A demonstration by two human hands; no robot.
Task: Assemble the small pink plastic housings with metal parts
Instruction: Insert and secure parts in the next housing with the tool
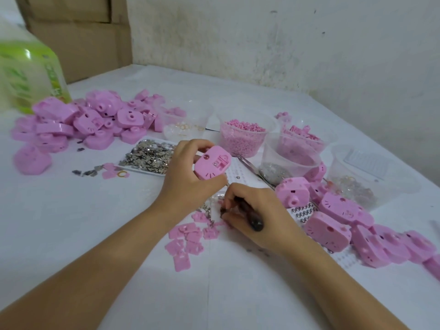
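Pink plastic housing [212,166] held above the white table [95,222] in the left hand [183,177].
Fingers and thumb of the left hand curl round the housing, its slotted face turned up, just ahead of the right hand [257,217], which grips a dark-handled tool [250,215] with its tip down among small pink plates [188,239] on the table. Beyond lie a tray of silver metal parts [150,156], clear tubs of pink pieces [242,136], and heaps of housings at far left [78,122] and at right [345,217].

White table [71,234]: heap of pink housings [78,120] far left, second heap [357,225] right, tray of metal parts [147,156] centre, clear tubs [242,136] behind, flat pink plates [188,236] nearer, green bottle [31,75] far-left corner.
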